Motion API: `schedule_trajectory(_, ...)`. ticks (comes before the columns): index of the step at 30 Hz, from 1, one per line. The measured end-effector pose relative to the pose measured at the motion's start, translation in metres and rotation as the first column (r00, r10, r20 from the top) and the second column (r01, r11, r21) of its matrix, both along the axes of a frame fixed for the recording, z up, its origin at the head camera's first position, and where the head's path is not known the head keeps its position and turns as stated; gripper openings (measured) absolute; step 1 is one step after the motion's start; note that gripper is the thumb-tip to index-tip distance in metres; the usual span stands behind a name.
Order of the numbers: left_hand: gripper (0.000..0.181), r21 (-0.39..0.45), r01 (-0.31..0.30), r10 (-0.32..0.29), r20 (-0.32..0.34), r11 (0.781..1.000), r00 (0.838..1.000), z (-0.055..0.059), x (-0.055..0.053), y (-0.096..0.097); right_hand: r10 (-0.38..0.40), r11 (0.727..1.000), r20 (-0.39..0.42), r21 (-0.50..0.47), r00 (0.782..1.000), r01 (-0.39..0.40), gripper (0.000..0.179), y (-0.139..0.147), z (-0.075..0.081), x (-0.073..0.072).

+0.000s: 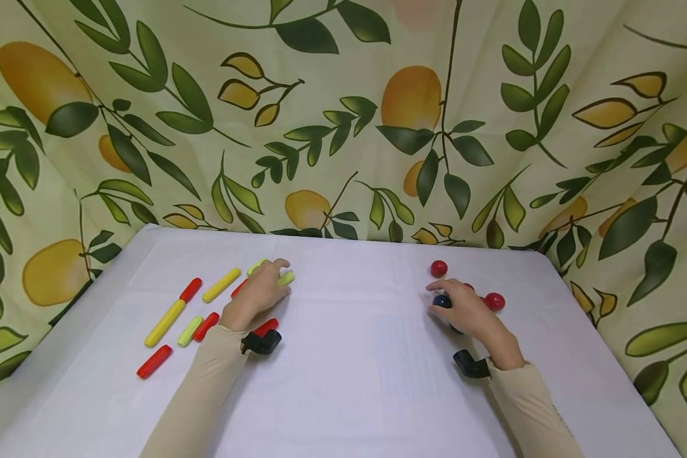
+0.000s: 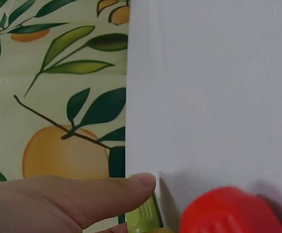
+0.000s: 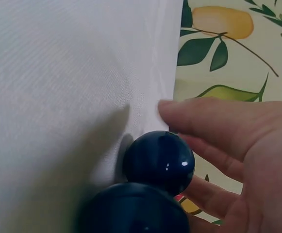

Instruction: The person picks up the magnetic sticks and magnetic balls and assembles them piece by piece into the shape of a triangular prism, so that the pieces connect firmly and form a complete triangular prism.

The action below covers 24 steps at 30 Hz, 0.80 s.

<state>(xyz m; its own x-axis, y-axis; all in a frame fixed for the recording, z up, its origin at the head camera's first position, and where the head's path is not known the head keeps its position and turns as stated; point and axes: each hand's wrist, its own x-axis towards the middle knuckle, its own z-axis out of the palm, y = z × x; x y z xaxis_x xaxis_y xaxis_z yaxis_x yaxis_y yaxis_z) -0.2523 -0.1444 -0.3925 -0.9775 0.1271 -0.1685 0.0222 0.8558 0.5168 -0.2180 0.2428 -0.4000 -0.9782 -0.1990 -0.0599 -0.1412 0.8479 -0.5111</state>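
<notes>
Two hands out over the white table (image 1: 343, 381). Left hand (image 1: 256, 292), left of centre in the head view: thumb and forefinger parted, light green stick (image 1: 286, 278) between them. Whether my fingertips touch it, I cannot tell. Left wrist view puts that stick at the bottom edge, partly behind a fingertip, with a red stick (image 2: 230, 213) at lower right. More sticks in red, yellow and green lie scattered toward the left of the head view, among them a long yellow stick (image 1: 165, 323).

Right hand (image 1: 474, 313), right of centre: fingers spread, thumb and forefinger either side of a dark blue ball (image 1: 442, 301), pinching nothing that I can see. A second blue ball (image 3: 133, 211) shows at the bottom of the right wrist view. Red ball (image 1: 438, 268) just above my fingers, another red ball (image 1: 495, 301) right of my knuckles. Leaf-and-fruit cloth (image 1: 343, 63) fills the upper frame.
</notes>
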Motion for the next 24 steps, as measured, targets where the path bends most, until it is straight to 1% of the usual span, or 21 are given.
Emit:
schedule_trajectory(6,0.041,-0.021,-0.003,0.003,0.016,1.0,1.0,0.001,-0.003,-0.004,-0.006,1.0,0.033,0.015,0.999,0.006,0.042,0.0,0.0,0.002)
schedule_trajectory(10,0.037,-0.022,-0.002,0.002,0.01,1.0,1.0,0.001,-0.004,-0.003,-0.012,1.0,0.052,0.02,0.999,0.011,0.043,0.002,0.003,0.002)
schedule_trajectory(18,0.03,-0.02,0.009,-0.009,-0.021,1.0,1.0,-0.001,-0.001,0.003,-0.008,1.0,0.037,0.015,0.999,0.007,0.037,0.005,0.002,0.001)
schedule_trajectory(22,0.03,-0.006,0.012,-0.012,-0.021,1.0,1.0,-0.002,0.002,0.008,-0.009,1.0,0.03,0.01,0.999,0.009,0.039,0.003,0.002,0.002)
schedule_trajectory(24,0.031,-0.001,0.029,-0.029,-0.018,1.0,0.999,-0.002,0.002,0.011,-0.006,1.0,0.032,0.003,0.999,0.006,0.039,0.0,0.003,0.003)
